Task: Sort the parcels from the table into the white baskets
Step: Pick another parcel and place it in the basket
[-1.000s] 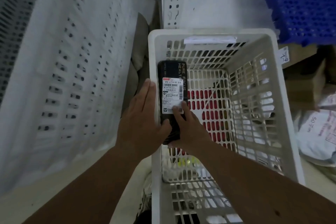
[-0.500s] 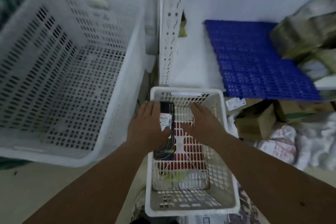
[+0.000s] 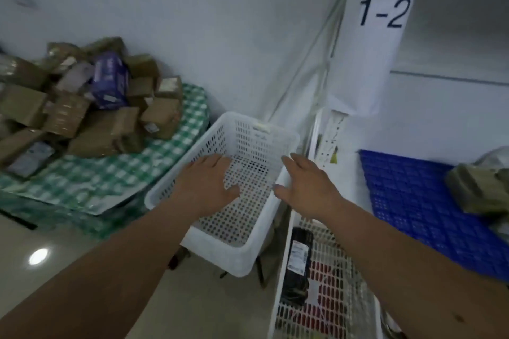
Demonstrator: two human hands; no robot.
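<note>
Though one black parcel (image 3: 297, 264) already lies in the white basket (image 3: 278, 297) low and just under my right grip (image 3: 309, 191), most of the job is not done yet. That parcel leans along the basket's near wall, with a white label on it. I think I see something red under the basket's holes, but I cannot tell what it is.

Both of my grips hold nothing. The fingers of my left grip (image 3: 208, 186) are straight and spread. It hangs over the second white basket (image 3: 170, 187), and that basket looks to have nothing in it. My right grip is spread too, with the thumb out to the side. It hangs between the two baskets, near the rim of the second one.

Far out past my left grip sits a big pile of parcels (image 3: 85, 107). They are brown boxes and one purple pack (image 3: 110, 82), all heaped on the surface with the green check cloth (image 3: 115, 170). So lots are left to sort.

Past my right grip a few more wrapped things (image 3: 479, 190) rest on a blue mat (image 3: 418, 201). I cannot tell if they are part of the job.

I judge that one parcel is sorted and my next move is to reach out left for another from the heap.
</note>
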